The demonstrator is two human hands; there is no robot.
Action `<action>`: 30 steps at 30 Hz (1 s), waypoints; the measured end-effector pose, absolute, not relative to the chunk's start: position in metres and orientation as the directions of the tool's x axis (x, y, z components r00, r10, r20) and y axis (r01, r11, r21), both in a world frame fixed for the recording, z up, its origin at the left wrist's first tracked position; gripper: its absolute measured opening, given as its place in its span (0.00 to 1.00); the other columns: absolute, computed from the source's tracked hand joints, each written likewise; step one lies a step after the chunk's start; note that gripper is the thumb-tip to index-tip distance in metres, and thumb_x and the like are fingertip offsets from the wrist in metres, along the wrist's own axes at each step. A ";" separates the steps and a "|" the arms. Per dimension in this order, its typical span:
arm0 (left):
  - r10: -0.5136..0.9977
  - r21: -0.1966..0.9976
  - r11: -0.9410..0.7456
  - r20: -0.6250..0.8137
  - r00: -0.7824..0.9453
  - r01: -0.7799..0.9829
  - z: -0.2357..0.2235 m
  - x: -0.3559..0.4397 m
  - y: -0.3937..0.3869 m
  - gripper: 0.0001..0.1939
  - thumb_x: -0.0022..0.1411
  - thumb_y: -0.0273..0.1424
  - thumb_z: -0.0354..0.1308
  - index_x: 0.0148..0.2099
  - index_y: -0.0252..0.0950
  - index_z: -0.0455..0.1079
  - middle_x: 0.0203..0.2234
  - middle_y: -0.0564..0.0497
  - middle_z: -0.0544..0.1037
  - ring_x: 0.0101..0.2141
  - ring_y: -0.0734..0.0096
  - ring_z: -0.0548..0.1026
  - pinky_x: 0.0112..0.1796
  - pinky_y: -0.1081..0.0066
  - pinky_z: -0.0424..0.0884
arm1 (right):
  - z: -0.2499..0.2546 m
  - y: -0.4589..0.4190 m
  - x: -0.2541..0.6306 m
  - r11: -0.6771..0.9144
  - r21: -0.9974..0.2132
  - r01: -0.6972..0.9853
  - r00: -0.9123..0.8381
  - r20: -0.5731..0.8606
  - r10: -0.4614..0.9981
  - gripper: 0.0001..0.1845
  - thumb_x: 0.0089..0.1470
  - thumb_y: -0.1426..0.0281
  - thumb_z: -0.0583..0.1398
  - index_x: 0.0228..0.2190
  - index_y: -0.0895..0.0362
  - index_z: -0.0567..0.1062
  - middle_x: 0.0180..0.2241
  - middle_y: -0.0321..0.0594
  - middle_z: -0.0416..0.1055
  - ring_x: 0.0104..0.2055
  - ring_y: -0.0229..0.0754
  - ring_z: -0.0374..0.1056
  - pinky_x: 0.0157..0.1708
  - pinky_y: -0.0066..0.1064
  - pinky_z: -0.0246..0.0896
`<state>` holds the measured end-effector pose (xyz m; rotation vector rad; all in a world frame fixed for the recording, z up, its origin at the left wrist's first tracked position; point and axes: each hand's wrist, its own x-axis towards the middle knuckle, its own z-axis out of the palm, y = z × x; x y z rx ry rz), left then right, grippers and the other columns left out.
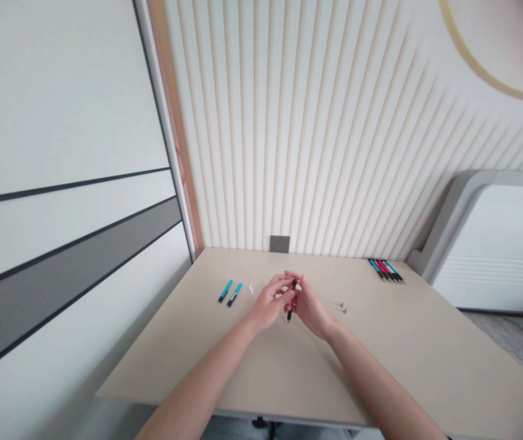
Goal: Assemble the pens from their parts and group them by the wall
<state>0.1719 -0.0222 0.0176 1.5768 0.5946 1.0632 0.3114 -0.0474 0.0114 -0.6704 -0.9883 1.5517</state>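
Over the middle of the table, both of my hands are closed around one red and black pen (pixel 289 315), its pointed end tilted down toward me. My left hand (pixel 270 302) grips it from the left with thumb and fingers. From the other side my right hand (pixel 311 310) holds it, partly hiding the red barrel. Left of my hands lie two blue and black pen parts (pixel 234 295) and some tiny white pieces (pixel 250 289). Two thin pieces with small greyish ends (pixel 341 305) rest to the right; their kind is too small to tell.
Several blue, red and black pens (pixel 386 270) lie in a row at the back right of the beige table (pixel 188 354). A dark wall socket (pixel 280 244) sits behind it on the ribbed wall. White panels stand left, and a grey-white headboard-like piece (pixel 495 238) right.
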 end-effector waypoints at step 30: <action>0.843 0.814 -0.532 0.484 0.235 0.231 -0.004 0.154 -0.007 0.08 0.64 0.33 0.56 0.41 0.39 0.77 0.37 0.46 0.78 0.40 0.62 0.74 0.45 0.64 0.68 | 0.027 -0.042 0.319 0.043 -0.855 -0.516 -0.040 0.075 0.996 0.17 0.55 0.53 0.58 0.36 0.53 0.71 0.17 0.25 0.51 0.17 0.31 0.43 0.18 0.25 0.40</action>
